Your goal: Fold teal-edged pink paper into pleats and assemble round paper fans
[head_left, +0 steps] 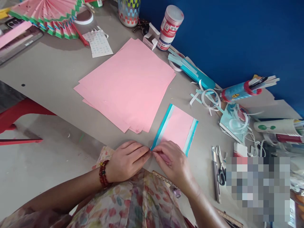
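One careless tug, one crease

Right fingers (pixel 163 147) pinch the near corner of the blue-edged pink paper (pixel 180 122); left fingers (pixel 137 152) touch there — grip unclear. It extends beyond them across the desk (pixel 206 134) — uneven pulling could skew its edge.

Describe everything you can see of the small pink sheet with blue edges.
The small pink sheet looks like paper, with a pale blue stripe and a darker one along each of two opposite sides. It lies slantwise on the table, beside the larger pink sheets. The right hand covers part of its near end, seemingly pinching one corner; the left hand is there too.
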Demonstrator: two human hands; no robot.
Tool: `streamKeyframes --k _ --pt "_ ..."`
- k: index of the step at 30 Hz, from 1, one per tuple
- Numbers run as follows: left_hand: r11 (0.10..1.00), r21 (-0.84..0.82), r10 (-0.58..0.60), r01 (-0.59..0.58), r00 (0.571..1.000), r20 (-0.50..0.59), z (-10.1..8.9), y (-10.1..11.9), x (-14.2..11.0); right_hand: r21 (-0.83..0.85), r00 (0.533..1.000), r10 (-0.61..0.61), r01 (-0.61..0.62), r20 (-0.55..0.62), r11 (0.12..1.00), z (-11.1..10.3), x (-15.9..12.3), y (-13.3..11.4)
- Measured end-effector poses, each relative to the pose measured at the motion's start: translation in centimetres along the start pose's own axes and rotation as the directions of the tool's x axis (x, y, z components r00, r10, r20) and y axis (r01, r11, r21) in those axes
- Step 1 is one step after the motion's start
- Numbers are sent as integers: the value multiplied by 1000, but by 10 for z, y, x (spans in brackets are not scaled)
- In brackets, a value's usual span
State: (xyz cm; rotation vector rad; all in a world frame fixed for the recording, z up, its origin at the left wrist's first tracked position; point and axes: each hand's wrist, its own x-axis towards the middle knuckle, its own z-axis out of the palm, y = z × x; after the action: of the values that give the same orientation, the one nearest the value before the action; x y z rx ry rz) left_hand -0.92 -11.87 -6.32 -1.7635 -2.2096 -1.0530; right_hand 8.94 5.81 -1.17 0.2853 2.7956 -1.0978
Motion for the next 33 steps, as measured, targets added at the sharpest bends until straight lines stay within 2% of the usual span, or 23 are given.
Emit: streamKeyframes --k 8,19,33 --pt "1000 12 -16 16 1000 -2 0 1 0 -1 1000 16 -16 -8 1000 3 -1 0" --pt "1000 20 -10 11 1000 -14 0 1 0 -67 990 93 -100 -108 993 9 -3 -1" --pt "1000 14 -22 22 1000 -16 1 1 0 -49 980 180 -185 -89 982 4 2 -6"
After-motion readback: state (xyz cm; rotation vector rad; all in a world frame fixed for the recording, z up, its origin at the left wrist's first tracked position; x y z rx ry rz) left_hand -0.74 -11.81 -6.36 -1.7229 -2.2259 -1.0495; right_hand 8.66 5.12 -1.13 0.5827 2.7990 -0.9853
